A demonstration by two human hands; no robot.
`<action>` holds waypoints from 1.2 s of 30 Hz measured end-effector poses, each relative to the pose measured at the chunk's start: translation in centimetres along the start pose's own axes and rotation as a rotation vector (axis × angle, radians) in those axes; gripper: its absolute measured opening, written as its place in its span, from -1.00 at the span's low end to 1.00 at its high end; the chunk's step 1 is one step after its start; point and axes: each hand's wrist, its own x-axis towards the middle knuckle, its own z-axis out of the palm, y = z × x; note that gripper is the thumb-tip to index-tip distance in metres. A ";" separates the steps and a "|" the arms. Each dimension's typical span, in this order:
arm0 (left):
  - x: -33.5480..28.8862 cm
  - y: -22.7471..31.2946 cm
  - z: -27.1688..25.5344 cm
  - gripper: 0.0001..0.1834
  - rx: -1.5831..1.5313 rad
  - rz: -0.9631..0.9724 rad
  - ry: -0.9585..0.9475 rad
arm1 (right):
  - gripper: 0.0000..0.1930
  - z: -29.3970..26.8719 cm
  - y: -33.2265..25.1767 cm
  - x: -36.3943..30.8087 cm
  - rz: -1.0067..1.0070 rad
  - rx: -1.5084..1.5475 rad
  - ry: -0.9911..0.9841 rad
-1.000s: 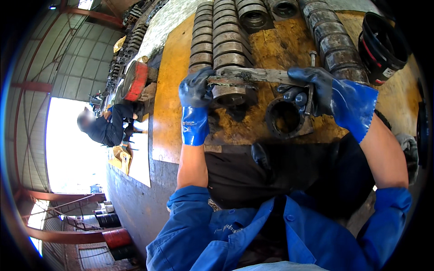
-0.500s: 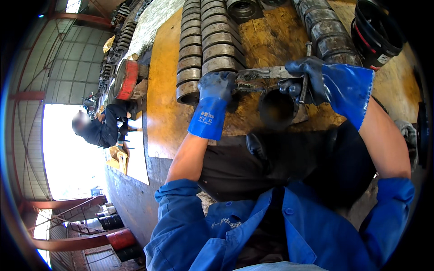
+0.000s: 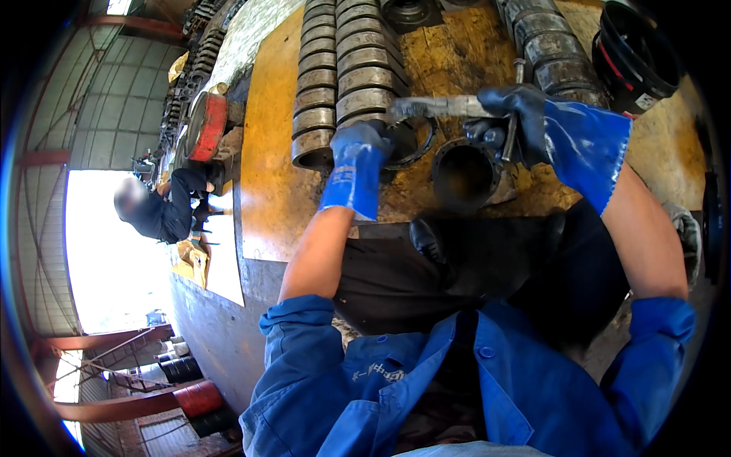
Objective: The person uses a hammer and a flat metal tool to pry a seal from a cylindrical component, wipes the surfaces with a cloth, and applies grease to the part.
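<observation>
My right hand [image 3: 521,126], in a blue and black glove, is closed round a flat grey metal bar [image 3: 445,107]. A bolt-like metal rod [image 3: 512,135] stands crosswise in the same grip. The bar's far end reaches left, over a dark metal ring [image 3: 419,148] with small holes along its rim. My left hand [image 3: 362,145], gloved alike, has its fingers curled at the ring's left edge and seems to grip it; its fingertips are partly hidden. Just right of the ring, a round dark metal part [image 3: 463,175] with a wide bore sits on the stained board.
Long rows of metal rings [image 3: 371,72] extend away ahead of my left hand. Another row of thick cylinders [image 3: 552,49] lies at the far right, beside a black bucket [image 3: 636,57]. A person [image 3: 164,206] sits at the left near a red-rimmed wheel [image 3: 205,126].
The bar's left end has risen slightly, and more of the ring beneath shows. My left hand has turned a little at the ring's edge; my right keeps its grip.
</observation>
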 end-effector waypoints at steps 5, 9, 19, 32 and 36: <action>1.6 -3.8 1.8 -0.62 -1.311 -0.105 -0.063 | -0.60 -1.4 -2.3 -0.3 -0.204 0.167 -0.115; 6.1 -8.8 6.6 -0.68 -1.782 0.187 0.049 | -0.62 0.1 -2.0 0.6 -0.259 0.222 -0.175; 3.4 -2.7 0.3 -0.76 -2.954 0.641 -0.436 | -0.52 5.7 -0.5 -0.1 -0.264 0.166 -0.243; 0.4 -0.1 -3.3 -0.57 -2.988 0.347 -0.179 | -0.43 4.1 1.5 1.7 -0.394 0.033 -0.620; 0.7 -0.5 -2.9 -0.51 -2.950 0.384 -0.104 | -0.45 3.9 1.4 1.9 -0.320 -0.021 -0.593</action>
